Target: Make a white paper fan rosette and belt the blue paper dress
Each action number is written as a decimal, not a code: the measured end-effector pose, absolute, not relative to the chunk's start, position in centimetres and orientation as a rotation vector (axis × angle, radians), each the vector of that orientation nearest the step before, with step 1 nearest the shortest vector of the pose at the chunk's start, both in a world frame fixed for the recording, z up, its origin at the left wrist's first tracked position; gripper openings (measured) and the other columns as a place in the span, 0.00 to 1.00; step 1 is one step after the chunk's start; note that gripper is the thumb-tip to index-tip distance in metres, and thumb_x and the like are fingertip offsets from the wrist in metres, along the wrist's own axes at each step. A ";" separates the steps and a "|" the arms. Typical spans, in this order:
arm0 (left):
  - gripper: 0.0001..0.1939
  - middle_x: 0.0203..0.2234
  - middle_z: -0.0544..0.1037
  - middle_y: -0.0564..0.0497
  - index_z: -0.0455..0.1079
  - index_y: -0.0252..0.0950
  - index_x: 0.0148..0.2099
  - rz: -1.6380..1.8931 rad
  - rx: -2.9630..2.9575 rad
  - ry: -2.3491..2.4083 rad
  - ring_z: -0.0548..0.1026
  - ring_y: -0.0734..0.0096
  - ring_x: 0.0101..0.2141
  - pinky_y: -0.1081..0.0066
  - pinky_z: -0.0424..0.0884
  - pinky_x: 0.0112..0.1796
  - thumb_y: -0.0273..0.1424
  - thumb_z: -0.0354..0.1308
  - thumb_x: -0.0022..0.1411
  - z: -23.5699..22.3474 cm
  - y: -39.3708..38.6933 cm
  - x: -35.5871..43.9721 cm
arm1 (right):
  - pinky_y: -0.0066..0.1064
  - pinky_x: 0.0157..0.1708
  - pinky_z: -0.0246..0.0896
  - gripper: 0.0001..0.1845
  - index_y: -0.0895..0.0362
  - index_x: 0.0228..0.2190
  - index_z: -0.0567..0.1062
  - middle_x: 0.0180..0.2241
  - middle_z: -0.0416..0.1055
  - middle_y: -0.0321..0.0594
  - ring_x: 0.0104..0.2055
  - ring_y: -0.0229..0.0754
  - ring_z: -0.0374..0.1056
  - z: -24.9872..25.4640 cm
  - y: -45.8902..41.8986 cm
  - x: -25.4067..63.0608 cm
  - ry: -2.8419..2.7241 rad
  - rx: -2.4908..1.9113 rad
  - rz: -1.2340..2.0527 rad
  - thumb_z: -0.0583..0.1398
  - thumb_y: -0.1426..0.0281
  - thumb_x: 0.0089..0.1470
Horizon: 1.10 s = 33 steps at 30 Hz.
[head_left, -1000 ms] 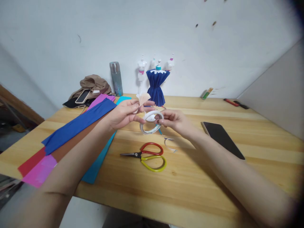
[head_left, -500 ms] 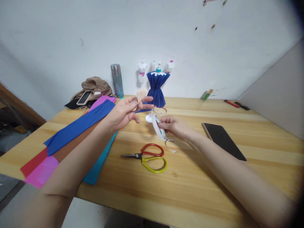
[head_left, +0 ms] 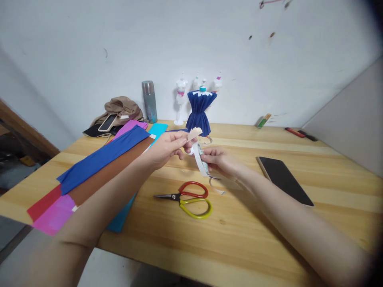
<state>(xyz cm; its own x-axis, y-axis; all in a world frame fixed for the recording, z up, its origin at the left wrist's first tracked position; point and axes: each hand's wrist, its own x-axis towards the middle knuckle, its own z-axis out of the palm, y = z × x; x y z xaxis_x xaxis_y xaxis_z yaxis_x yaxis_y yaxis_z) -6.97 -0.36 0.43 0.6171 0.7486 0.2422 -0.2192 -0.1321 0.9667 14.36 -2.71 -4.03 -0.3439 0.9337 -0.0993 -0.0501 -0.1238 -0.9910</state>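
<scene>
Between the thumb and fingers of my left hand (head_left: 172, 145) is a small beige piece, perhaps paper (head_left: 195, 133), with a ragged edge. My right hand (head_left: 220, 159) pinches a roll of white tape (head_left: 200, 159) standing on edge, just below and right of the left fingers. Behind both hands stands a small mannequin in a pleated dark blue paper dress (head_left: 201, 111) with a white jagged collar. Scissors (head_left: 182, 199) with one red and one yellow handle lie on the table below the hands. A thin curled strip (head_left: 216, 186) lies under the tape roll.
Folded crepe paper (head_left: 104, 155) in several colours lies at left under my forearm. A flask (head_left: 149, 101), a brown cloth (head_left: 124, 107) and a phone (head_left: 108, 122) are behind it. White mannequins (head_left: 180, 97) stand by the wall. At right lie a black tablet-like slab (head_left: 284, 180) and a red-black tool (head_left: 301, 133).
My left hand has moved right and slightly down, bringing the beige piece close to the tape roll. My right hand stays nearly in place, still holding the roll.
</scene>
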 end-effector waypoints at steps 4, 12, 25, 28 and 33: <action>0.21 0.29 0.74 0.50 0.73 0.30 0.30 0.907 1.439 0.493 0.70 0.78 0.27 0.77 0.67 0.25 0.45 0.69 0.54 0.1 -0.4 -6.6 | 0.27 0.19 0.46 0.17 0.60 0.34 0.81 0.23 0.75 0.37 0.18 0.30 0.57 -4.5 -2.6 14.3 -1.349 -1.067 1.596 0.71 0.63 0.42; 0.18 0.22 0.73 0.53 0.74 0.29 0.28 0.858 1.540 0.573 0.68 0.82 0.23 0.79 0.63 0.24 0.41 0.69 0.55 1.0 -0.3 -7.3 | 0.28 0.22 0.50 0.16 0.59 0.34 0.81 0.23 0.74 0.37 0.21 0.33 0.59 -4.0 -2.5 14.8 -1.423 -1.112 1.495 0.70 0.63 0.44; 0.11 0.21 0.74 0.51 0.73 0.28 0.27 0.608 1.474 0.720 0.69 0.81 0.22 0.79 0.65 0.24 0.30 0.66 0.58 3.2 -2.3 -7.4 | 0.33 0.30 0.63 0.11 0.56 0.26 0.75 0.23 0.71 0.36 0.27 0.40 0.64 -3.2 -1.5 16.6 -1.766 -1.126 1.020 0.63 0.61 0.49; 0.12 0.22 0.74 0.51 0.73 0.29 0.27 0.597 1.540 0.731 0.67 0.81 0.22 0.79 0.63 0.24 0.32 0.67 0.56 3.6 -2.2 -7.7 | 0.33 0.31 0.63 0.11 0.57 0.28 0.76 0.24 0.72 0.37 0.25 0.38 0.63 -3.6 -1.5 16.3 -1.743 -1.151 1.023 0.62 0.62 0.50; 0.15 0.14 0.64 0.56 0.76 0.29 0.28 0.529 1.698 0.784 0.56 0.83 0.17 0.77 0.49 0.20 0.38 0.67 0.56 3.6 -1.5 -8.6 | 0.32 0.30 0.63 0.10 0.58 0.29 0.76 0.25 0.74 0.39 0.26 0.39 0.65 -4.7 -1.7 15.4 -1.712 -1.197 1.129 0.64 0.63 0.50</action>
